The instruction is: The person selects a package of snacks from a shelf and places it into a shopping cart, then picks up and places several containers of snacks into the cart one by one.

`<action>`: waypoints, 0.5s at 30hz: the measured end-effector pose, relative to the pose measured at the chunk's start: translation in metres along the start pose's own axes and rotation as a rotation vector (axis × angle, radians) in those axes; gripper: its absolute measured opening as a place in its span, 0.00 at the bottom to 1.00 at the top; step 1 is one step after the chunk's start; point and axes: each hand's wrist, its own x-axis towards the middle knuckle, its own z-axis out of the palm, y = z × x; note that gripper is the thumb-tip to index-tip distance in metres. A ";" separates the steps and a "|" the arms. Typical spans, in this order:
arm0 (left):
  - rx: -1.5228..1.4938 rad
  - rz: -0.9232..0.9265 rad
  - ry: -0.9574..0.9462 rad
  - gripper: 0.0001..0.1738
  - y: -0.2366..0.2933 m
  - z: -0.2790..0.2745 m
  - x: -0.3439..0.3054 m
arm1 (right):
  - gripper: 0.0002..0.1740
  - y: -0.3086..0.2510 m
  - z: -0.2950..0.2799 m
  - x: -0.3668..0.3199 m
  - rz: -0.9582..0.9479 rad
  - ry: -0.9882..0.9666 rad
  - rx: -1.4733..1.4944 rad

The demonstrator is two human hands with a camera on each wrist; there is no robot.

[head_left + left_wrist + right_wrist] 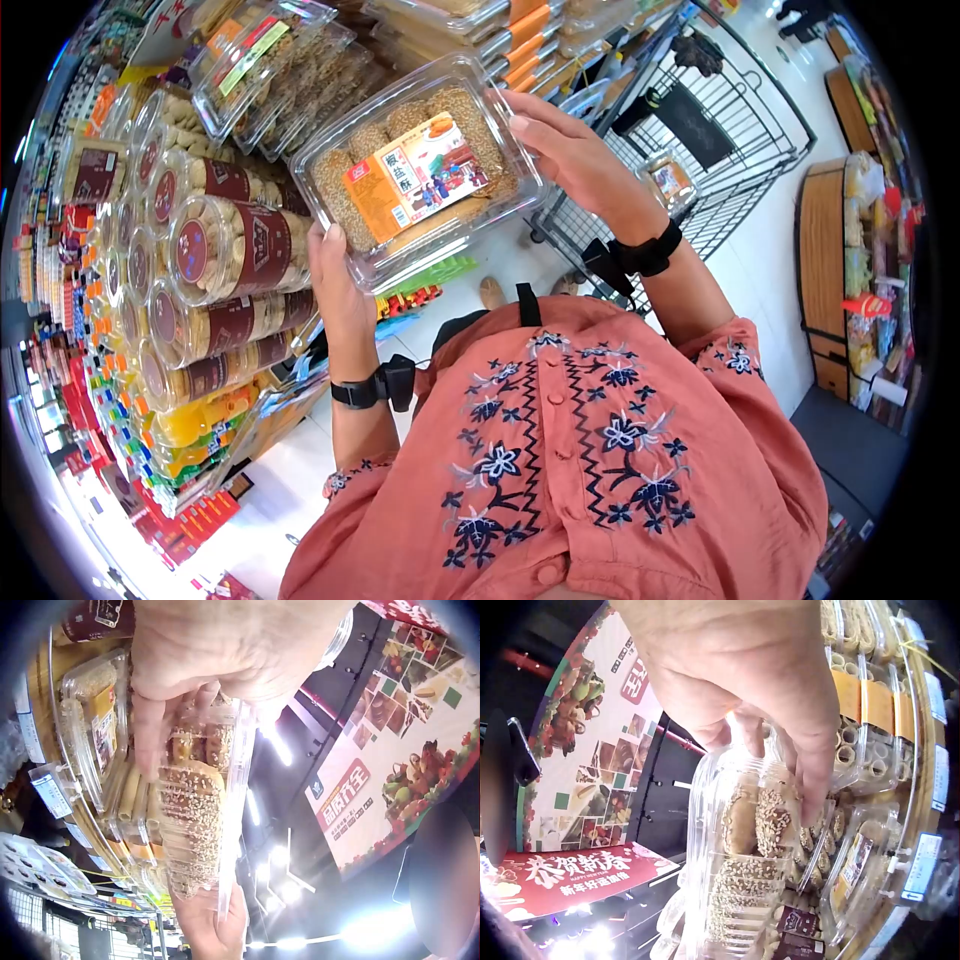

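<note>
A clear plastic box of sesame-coated pastries (418,175) is held up in front of the chest, tilted, its orange and white label facing up. My left hand (345,280) grips its near left corner, thumb on the rim. At the opposite right end, my right hand (580,155) holds the edge, with the thumb over the lid's side. Seeds on the pastries (191,817) show through the plastic in the left wrist view, the right hand (214,922) at the far end. From the right wrist, the fingers bend over the end of the box (750,847).
Round tubs with maroon labels (240,250) are stacked at the left. Clear packs of snacks (275,85) fill the display behind the box, with price tags (921,866) along its edge. A wire shopping cart (740,200) stands at the right, holding a small package (672,183).
</note>
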 end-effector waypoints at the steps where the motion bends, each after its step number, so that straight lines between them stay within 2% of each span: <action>1: 0.007 0.002 -0.002 0.21 -0.002 -0.003 0.004 | 0.27 -0.003 -0.002 0.001 0.004 -0.011 -0.020; 2: 0.016 0.042 -0.023 0.24 -0.007 -0.007 0.008 | 0.28 0.004 -0.007 0.006 -0.023 -0.022 0.013; 5: 0.008 0.122 0.039 0.20 -0.008 0.004 0.010 | 0.29 0.012 -0.013 0.014 -0.049 -0.036 0.038; 7: 0.036 0.065 0.011 0.22 -0.007 -0.003 0.009 | 0.29 0.016 -0.015 0.017 -0.028 -0.043 0.033; 15: -0.015 0.104 -0.016 0.25 -0.011 -0.003 0.012 | 0.29 0.024 -0.012 0.028 -0.049 -0.086 0.012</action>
